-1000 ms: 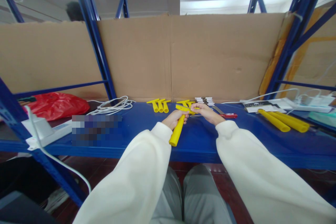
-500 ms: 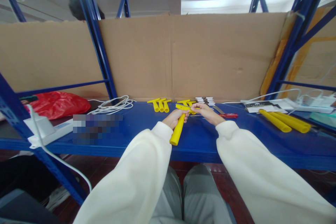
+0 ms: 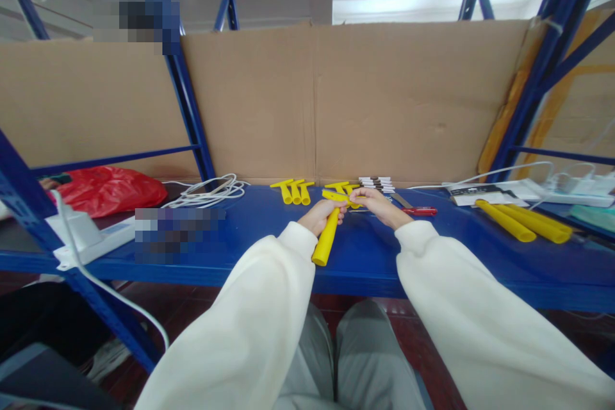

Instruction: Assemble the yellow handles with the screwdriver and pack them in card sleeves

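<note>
My left hand (image 3: 321, 218) is wrapped round the neck of a yellow T-shaped tool (image 3: 327, 242), whose hollow round handle points down toward me. At the right end of its flat crosspiece, the fingers of my right hand (image 3: 373, 202) are pinched together. Whether they also hold a small part is too fine to see. Just behind my hands lie more yellow T-shaped tools (image 3: 339, 186), partly covered by my fingers. Three similar yellow tools (image 3: 296, 192) lie side by side to the left. A red-handled tool (image 3: 421, 211) rests beyond my right wrist.
Small black-and-white packets (image 3: 375, 183) are stacked behind my right hand. Two yellow tubes (image 3: 509, 223) lie at right beside a white power strip (image 3: 576, 197). Coiled white cable (image 3: 211, 193), a red plastic bag (image 3: 110, 191) and another power strip (image 3: 103, 238) are left. Cardboard (image 3: 408, 96) walls the back.
Both hands keep the same hold on the yellow T-shaped tool. The view has shifted very slightly.
</note>
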A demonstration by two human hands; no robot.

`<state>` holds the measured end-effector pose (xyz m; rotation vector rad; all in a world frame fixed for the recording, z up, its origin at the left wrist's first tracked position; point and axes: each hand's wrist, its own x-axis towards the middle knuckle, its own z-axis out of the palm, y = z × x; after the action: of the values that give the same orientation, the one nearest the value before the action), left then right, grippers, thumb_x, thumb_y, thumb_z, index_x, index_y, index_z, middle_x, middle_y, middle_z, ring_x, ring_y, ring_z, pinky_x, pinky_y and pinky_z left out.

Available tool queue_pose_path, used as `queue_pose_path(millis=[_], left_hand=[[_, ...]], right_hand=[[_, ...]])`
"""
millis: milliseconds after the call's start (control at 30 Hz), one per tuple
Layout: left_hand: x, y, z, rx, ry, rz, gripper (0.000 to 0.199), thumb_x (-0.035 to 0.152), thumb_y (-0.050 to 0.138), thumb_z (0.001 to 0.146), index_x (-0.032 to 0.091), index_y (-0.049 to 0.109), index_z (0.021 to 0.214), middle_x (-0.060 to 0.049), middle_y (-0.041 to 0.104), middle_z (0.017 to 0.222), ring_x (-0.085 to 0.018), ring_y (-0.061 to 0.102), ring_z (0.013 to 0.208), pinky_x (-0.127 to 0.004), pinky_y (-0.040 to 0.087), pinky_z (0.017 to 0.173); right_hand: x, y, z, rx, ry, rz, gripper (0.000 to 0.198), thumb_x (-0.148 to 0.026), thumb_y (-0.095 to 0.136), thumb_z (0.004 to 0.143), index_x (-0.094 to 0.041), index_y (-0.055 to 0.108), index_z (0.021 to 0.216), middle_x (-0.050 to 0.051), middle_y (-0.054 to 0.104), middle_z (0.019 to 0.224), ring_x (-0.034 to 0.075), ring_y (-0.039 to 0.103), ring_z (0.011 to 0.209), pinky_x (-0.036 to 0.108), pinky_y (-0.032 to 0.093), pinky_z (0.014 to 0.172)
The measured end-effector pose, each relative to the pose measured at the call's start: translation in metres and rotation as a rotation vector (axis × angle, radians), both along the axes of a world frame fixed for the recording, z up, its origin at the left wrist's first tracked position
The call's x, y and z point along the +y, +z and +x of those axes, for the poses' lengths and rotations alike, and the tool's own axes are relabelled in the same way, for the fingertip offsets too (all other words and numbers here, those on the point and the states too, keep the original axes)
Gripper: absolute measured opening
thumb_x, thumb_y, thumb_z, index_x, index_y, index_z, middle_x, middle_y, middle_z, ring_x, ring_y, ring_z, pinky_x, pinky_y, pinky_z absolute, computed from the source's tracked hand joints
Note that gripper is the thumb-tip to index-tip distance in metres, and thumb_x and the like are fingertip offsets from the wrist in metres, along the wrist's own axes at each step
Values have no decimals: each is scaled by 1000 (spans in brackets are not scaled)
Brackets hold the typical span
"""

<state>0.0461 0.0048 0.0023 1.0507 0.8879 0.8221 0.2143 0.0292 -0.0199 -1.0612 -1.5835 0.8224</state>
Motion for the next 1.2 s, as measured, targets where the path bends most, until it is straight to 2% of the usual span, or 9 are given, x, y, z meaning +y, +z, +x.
queue_pose_path(millis=[200,433,600,733,867,967,1067,1133,1200], left_hand=[[-3,3,0,2,4,9,23,6,48,92,16,52,72,6,43,48,-5,36,37,-15,29,39],[-3,3,1,11,-3,15,23,8,51,93,16,52,71,6,43,49,-5,37,37,-16,29,40],[-4,3,1,-11,-18,21,22,11,61,90,16,51,71,7,43,48,-4,36,38,-15,28,39],[-2,1,0,-40,21,31,21,9,58,90,16,52,71,7,43,48,-4,37,37,-15,29,38],[2,1,-2,-58,148,33,23,7,58,89,16,50,70,7,43,48,-4,37,37,-15,30,38],[6,2,-5,-27,278,23,24,7,59,90,16,49,70,6,45,48,-5,39,37,-16,31,39],[9,3,-9,5,381,19,22,6,60,89,16,52,71,5,47,50,-6,42,39,-17,33,41],[11,3,-11,13,425,31,21,6,61,88,15,53,70,5,49,51,-6,42,40,-18,34,42],[13,1,-13,10,448,43,22,5,63,85,15,53,69,4,49,51,-6,41,40,-18,34,41]], right_hand=[[-1,1,0,-27,-7,-5,10,-27,68,60,-20,67,68,0,67,76,20,61,85,36,45,91],[-5,1,-2,16,-53,-13,18,-31,70,62,-23,59,73,0,63,79,20,59,84,35,46,84],[-7,-1,-4,7,-90,-29,21,-32,67,68,-23,60,85,3,67,96,21,60,96,37,46,89],[-1,-1,-5,-93,-151,6,31,-32,69,73,-22,62,102,8,66,117,23,59,112,39,44,101],[1,8,12,-337,-341,155,41,-34,62,82,-21,61,121,14,59,134,27,51,128,44,38,109],[-2,15,40,-673,-624,219,36,-27,59,81,-22,67,116,15,62,130,33,47,131,60,25,114],[-5,15,70,-918,-751,35,29,-22,60,77,-22,72,103,16,66,122,38,49,126,72,23,107],[-5,11,85,-973,-762,-131,27,-22,65,74,-22,74,99,19,68,116,41,52,123,73,27,103],[-2,4,95,-964,-767,-230,24,-22,69,72,-21,75,95,21,69,109,44,54,119,74,31,99]])
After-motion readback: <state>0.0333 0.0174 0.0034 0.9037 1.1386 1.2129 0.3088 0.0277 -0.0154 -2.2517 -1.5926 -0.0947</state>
